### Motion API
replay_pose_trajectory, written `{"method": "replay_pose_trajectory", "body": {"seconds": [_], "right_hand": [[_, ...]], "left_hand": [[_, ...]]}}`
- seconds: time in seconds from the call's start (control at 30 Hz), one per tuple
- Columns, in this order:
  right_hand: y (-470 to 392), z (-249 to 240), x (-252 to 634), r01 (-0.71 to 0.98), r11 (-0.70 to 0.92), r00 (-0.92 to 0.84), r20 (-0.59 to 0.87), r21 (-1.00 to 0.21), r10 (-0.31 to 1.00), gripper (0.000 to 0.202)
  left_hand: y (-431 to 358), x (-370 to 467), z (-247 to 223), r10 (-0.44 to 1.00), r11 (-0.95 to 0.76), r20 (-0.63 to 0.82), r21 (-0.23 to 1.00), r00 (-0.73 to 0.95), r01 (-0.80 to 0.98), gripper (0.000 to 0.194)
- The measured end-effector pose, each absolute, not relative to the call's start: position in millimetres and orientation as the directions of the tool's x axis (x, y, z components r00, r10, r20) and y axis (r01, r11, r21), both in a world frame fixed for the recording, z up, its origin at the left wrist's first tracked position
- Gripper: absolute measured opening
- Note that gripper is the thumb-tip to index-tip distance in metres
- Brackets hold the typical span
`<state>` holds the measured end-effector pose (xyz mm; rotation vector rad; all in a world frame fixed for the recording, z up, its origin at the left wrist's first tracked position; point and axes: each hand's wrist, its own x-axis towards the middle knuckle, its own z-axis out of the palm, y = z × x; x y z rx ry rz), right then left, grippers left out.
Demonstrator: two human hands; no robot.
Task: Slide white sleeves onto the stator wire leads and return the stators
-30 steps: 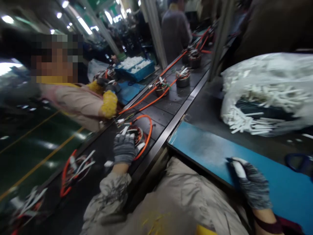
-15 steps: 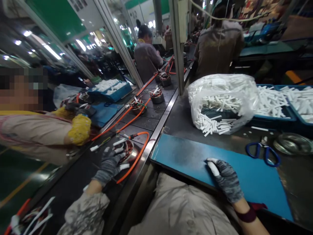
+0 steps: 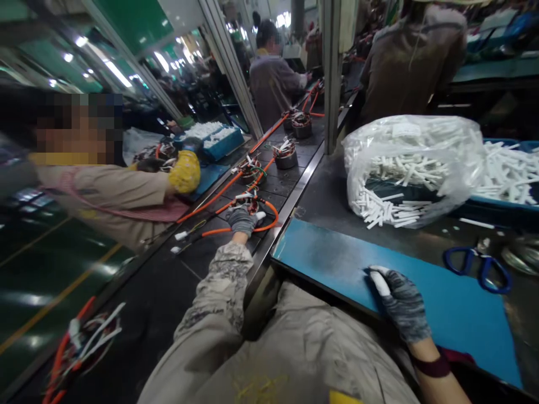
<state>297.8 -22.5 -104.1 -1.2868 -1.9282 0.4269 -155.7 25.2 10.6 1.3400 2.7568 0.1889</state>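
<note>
My left hand (image 3: 242,220), in a grey knitted glove with white-covered fingertips, reaches over the dark line and grips a motor stator (image 3: 252,206). White sleeves and copper windings show on top of the stator; my hand hides its near side. An orange cable (image 3: 274,216) loops around it, and its leads end in white connectors (image 3: 181,235). My right hand (image 3: 402,303), gloved the same way, rests on the blue mat (image 3: 328,247). Its fingers are curled together, with nothing visible in them.
More stators (image 3: 285,154) with orange cables stand farther up the line; another (image 3: 92,342) lies near left. A clear bag (image 3: 415,163) of white tubes, a blue bin (image 3: 505,205) and blue-handled scissors (image 3: 478,266) lie right. A co-worker's yellow-sleeved arm (image 3: 185,171) works opposite.
My left hand has moved forward, away from me along the line, and the stator with its orange cable has gone with it. My right hand stays on the mat. The view has shifted slightly.
</note>
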Motion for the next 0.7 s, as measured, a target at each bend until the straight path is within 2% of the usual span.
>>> {"method": "replay_pose_trajectory", "body": {"seconds": [0.1, 0.2, 0.3, 0.37, 0.43, 0.5, 0.53, 0.6, 0.7], "right_hand": [[-23.0, -107.2, 296.8, 0.643, 0.441, -0.203, 0.415, -0.626, 0.887, 0.05], [-23.0, -109.0, 296.5, 0.65, 0.442, -0.208, 0.415, -0.618, 0.886, 0.05], [-22.3, -107.1, 297.1, 0.653, 0.447, -0.223, 0.409, -0.612, 0.885, 0.047], [-22.4, -103.7, 297.6, 0.655, 0.444, -0.227, 0.402, -0.611, 0.887, 0.047], [-23.9, -98.9, 297.8, 0.651, 0.417, -0.203, 0.383, -0.634, 0.901, 0.047], [-26.7, -93.7, 298.1, 0.629, 0.359, -0.159, 0.338, -0.689, 0.928, 0.046], [-28.2, -91.0, 298.4, 0.607, 0.318, -0.131, 0.303, -0.728, 0.944, 0.044], [-30.7, -85.5, 299.6, 0.536, 0.22, -0.06, 0.224, -0.815, 0.973, 0.039], [-31.2, -74.3, 301.7, 0.417, 0.144, 0.003, 0.16, -0.898, 0.987, 0.033]], "left_hand": [[15.2, -156.5, 11.4, 0.878, 0.465, 0.005, 0.232, -0.479, 0.854, 0.045], [-0.8, -156.3, 10.2, 0.952, 0.288, 0.011, 0.319, -0.307, 0.903, 0.039], [-7.6, -150.0, 2.2, 0.988, 0.14, 0.002, 0.399, -0.154, 0.906, 0.045], [-5.6, -137.4, -7.3, 0.997, -0.075, 0.026, 0.47, 0.071, 0.88, 0.054], [-1.7, -116.9, -17.2, 0.904, -0.408, 0.111, 0.511, 0.413, 0.756, 0.054], [-0.1, -92.7, -23.4, 0.726, -0.659, 0.212, 0.488, 0.654, 0.573, 0.043], [-1.0, -81.2, -24.2, 0.673, -0.713, 0.246, 0.467, 0.697, 0.523, 0.038], [-7.3, -63.6, -20.6, 0.689, -0.708, 0.292, 0.467, 0.663, 0.53, 0.031], [-30.3, -56.3, -6.0, 0.854, -0.519, 0.313, 0.568, 0.415, 0.639, 0.041]]}}
